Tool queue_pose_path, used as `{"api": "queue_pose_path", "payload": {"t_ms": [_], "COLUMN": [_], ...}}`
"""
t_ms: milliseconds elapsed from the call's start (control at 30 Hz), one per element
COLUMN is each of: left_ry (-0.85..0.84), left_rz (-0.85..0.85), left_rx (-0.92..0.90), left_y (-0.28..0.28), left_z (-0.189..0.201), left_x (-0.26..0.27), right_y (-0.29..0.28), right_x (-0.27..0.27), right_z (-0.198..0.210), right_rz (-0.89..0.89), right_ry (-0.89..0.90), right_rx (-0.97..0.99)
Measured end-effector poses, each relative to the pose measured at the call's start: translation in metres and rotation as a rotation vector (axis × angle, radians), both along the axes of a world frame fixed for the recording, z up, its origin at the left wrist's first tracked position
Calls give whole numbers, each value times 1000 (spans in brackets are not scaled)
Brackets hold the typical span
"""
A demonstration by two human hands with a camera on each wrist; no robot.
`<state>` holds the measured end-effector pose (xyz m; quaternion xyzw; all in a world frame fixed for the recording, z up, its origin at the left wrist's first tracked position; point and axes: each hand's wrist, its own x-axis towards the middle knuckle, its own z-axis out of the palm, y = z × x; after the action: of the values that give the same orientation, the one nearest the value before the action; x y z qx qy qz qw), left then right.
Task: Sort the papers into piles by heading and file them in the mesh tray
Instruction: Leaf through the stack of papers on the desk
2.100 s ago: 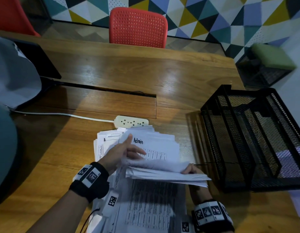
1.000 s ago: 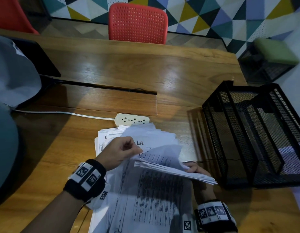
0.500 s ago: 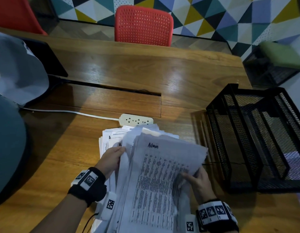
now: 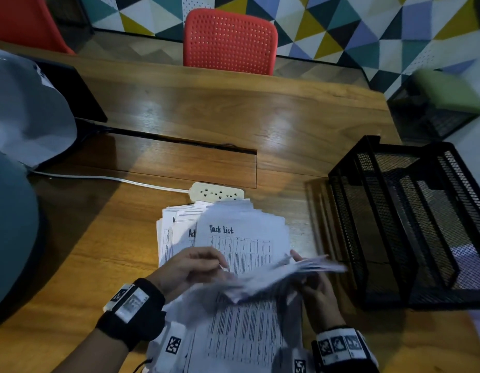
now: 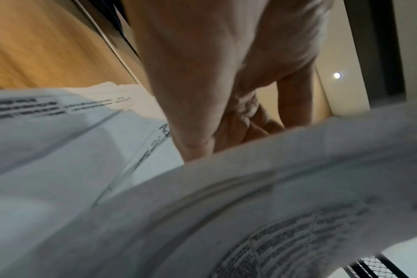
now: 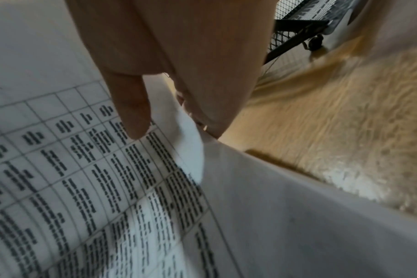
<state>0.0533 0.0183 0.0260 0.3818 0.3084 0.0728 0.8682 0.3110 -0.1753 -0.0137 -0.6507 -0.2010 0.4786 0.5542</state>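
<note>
White sheaf of papers (image 4: 284,273) is lying crosswise between both hands — right hand (image 4: 314,289) pinching its edge, nearer the mesh tray (image 4: 368,200); left hand (image 4: 190,267) curling, grip unclear.

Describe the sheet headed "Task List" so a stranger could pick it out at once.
Start at the black mesh tray on the wooden desk's right side, then look left to the fanned papers just below the cream power strip. The Task List sheet lies on top, fully showing its handwritten heading above a printed table; its left neighbour's heading is mostly covered.
</note>
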Motion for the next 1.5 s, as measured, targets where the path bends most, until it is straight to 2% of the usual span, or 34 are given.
{"api": "queue_pose_path", "payload": {"t_ms": [100,167,200,233,267,300,333,367,400,433,533,567,667,733,867,933,1033,1100,1167,1267,1367,1433,1500], "left_ry": [30,131,248,430,652,861,1054,1204,1290,1302,1209,1191,1094,1056,967,901,929,968,992,994,1006,990,941], "left_rz": [-19,31,96,181,273,342,357,302,224,198,279,280,266,287,309,329,355,362,376,380,371,374,374], "left_rx": [-24,87,219,398,573,704,790,823,814,767,606,570,474,446,406,360,369,390,405,377,347,317,301], "left_y": [-6,-9,-9,-9,-7,-6,-6,-6,-8,-12,-21,-22,-25,-28,-29,-23,-4,13,23,31,31,29,29], "left_z": [7,4,0,-6,-14,-20,-24,-27,-25,-24,-25,-26,-29,-32,-30,-26,-19,-17,-17,-21,-25,-27,-28], "left_x": [6,12,14,15,14,11,7,5,4,6,10,10,8,6,4,-1,-18,-37,-56,-75,-81,-78,-81], "right_y": [-5,4,-6,-7,0,-4,-9,-2,-12,-23,-28,-23,-16,-13,-12,-6,3,7,12,23,31,28,30], "right_x": [2,-5,-2,3,7,10,7,-7,-8,1,-9,-17,-31,-36,-35,-28,2,30,50,54,41,30,13], "right_z": [11,6,-3,10,4,-12,-10,6,1,1,-8,3,26,34,34,62,98,100,88,60,37,31,31], "right_rz": [31,119,164,106,-96,-107,-80,-48,18,23,82,123,89,32,-36,-113,-178,-172,-66,58,47,-11,-20], "right_ry": [77,-40,-111,36,94,-79,-48,-178,-138,-115,-92,-93,-82,-105,-110,-137,-412,-720,-937,-978,-955,-961,-1148], "right_rx": [16,-70,-21,-55,5,-10,-123,-225,-173,-181,-214,-234,-282,-380,-315,-224,-151,-320,-610,-852,-964,-965,-874]}}
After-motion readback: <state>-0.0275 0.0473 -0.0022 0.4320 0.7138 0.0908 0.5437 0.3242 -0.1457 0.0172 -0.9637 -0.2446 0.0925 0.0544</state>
